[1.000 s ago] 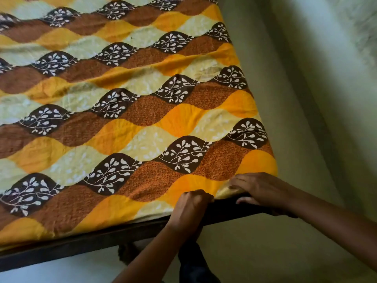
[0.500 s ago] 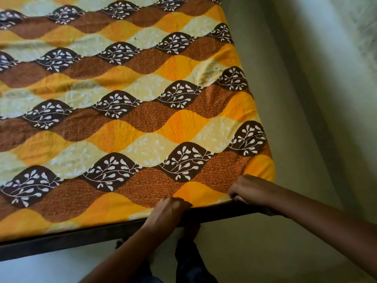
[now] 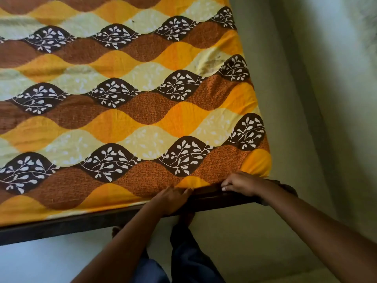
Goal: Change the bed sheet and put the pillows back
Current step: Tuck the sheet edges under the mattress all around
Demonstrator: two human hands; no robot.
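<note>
Most of the sheet point(image 3: 142, 111) in view lies spread flat over the bed. Its wavy orange, brown and cream print is smooth apart from light creases near the right edge. Its near hem runs along the dark frame point(image 3: 81, 223) and looks tucked in along the left stretch. The near right corner point(image 3: 260, 163) is pulled round the mattress.

The left grip point(image 3: 171, 199) is released, its fingers fairly straight, and presses the hem where sheet meets frame. The right grip point(image 3: 240, 183) sits just beside the corner with fingers bent and tips on the frame's top edge; whether it pinches cloth I cannot tell. The two are near each other but not touching.

Below the frame show the person's dark trousers point(image 3: 189, 260) and a pale floor point(image 3: 40, 262). A pale wall point(image 3: 306, 99) runs close along the bed's right side.

By my judgement the fresh sheet is on, and this is the tucking of the near edge by the corner. Left to do, as far as shows: finishing this corner, any sides out of view, and the pillows, none of which appear.
</note>
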